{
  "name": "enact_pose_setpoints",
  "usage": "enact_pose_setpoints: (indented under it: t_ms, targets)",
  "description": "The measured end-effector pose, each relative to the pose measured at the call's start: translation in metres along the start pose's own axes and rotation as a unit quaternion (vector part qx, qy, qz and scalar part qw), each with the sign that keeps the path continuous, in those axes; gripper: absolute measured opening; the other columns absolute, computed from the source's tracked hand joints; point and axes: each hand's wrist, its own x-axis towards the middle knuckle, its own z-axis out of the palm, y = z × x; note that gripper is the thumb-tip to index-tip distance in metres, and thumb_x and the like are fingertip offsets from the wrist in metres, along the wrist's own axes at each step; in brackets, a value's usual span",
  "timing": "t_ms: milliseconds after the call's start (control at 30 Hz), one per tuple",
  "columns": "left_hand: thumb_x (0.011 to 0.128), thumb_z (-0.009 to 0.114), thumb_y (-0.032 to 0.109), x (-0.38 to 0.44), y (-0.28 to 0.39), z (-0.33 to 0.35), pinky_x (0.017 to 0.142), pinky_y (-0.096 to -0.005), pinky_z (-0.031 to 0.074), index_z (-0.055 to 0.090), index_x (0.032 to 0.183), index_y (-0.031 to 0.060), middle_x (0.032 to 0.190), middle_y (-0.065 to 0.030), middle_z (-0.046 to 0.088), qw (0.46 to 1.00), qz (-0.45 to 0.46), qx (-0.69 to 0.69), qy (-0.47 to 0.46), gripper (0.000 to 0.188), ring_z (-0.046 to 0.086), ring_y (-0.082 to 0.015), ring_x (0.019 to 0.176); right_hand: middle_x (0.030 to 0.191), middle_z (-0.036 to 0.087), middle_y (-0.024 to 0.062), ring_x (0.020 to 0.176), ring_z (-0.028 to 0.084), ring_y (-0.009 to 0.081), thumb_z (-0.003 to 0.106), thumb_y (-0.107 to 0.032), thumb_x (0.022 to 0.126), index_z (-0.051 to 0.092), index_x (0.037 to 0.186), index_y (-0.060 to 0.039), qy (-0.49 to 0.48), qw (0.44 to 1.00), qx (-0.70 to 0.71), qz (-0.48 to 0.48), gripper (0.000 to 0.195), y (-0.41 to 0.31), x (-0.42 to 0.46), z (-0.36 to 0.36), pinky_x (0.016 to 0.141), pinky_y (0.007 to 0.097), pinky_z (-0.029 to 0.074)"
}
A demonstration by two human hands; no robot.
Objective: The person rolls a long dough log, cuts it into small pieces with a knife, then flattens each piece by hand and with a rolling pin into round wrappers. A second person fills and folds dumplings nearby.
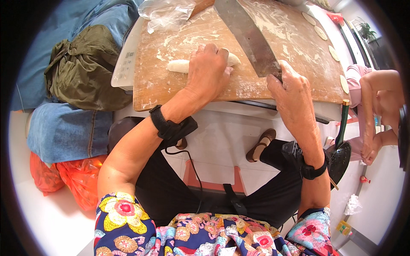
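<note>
A log of pale dough point(178, 66) lies on a floured wooden board point(153, 86). My left hand point(208, 68) is wrapped over the middle of it, and the dough shows on both sides of the fingers. In my right hand point(290, 84) is the handle of a cleaver point(248, 35), its broad blade slanting up and away to the left above the board. The blade is apart from the dough. Several flat dough rounds point(333, 53) lie along the board's right edge. My fingers hide part of the log.
A clear plastic bag point(166, 12) sits at the board's far left. Left of the board are a dark green cloth bundle point(96, 67) and red plastic bags point(83, 179). A wok point(341, 160) stands by my right forearm. Another person's arms point(368, 118) are at the right.
</note>
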Motion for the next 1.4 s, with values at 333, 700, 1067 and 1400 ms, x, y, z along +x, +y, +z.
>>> enact_pose_setpoints:
  t_ms: [333,700,1067,1400]
  targets:
    - [0.073,0.072,0.014,0.005,-0.013,-0.005,0.075,-0.0412,0.05,0.064,0.096,-0.0043,0.089,-0.0223,0.065,0.995,-0.077,-0.058,0.029,0.031,0.063,-0.037,0.084,0.07,0.057,0.0261,0.072,0.058,0.0444,0.052,-0.008,0.087,0.05,0.091,0.0034,-0.004,1.0,-0.007,-0.012,0.013,-0.011,-0.004,0.01,0.063,0.0486,0.046]
    - [0.075,0.07,0.015,0.009,-0.015,-0.014,0.074,-0.0399,0.051,0.067,0.094,-0.0053,0.086,-0.0223,0.067,0.989,-0.131,-0.069,0.02,0.028,0.065,-0.0356,0.08,0.067,0.053,0.0261,0.068,0.054,0.0445,0.053,-0.009,0.086,0.049,0.094,0.0046,-0.017,0.998,-0.029,-0.062,0.016,-0.018,0.004,0.025,0.061,0.0473,0.043]
    - [0.077,0.069,0.015,0.009,-0.017,-0.012,0.073,-0.0386,0.051,0.067,0.097,-0.0039,0.088,-0.0225,0.067,0.988,-0.126,-0.085,0.024,0.027,0.066,-0.0339,0.081,0.074,0.057,0.0264,0.077,0.058,0.0454,0.053,-0.005,0.085,0.046,0.087,0.0027,-0.053,0.995,-0.043,-0.076,0.011,-0.018,0.005,0.024,0.066,0.0492,0.047]
    - [0.077,0.068,0.015,0.008,-0.019,-0.012,0.071,-0.0414,0.049,0.068,0.091,-0.0021,0.084,-0.0212,0.066,0.989,-0.11,-0.09,0.03,0.022,0.064,-0.0354,0.08,0.082,0.053,0.0271,0.081,0.053,0.0459,0.051,-0.007,0.085,0.047,0.093,0.0048,-0.058,0.988,-0.052,-0.134,0.015,-0.003,0.01,0.032,0.069,0.0492,0.042]
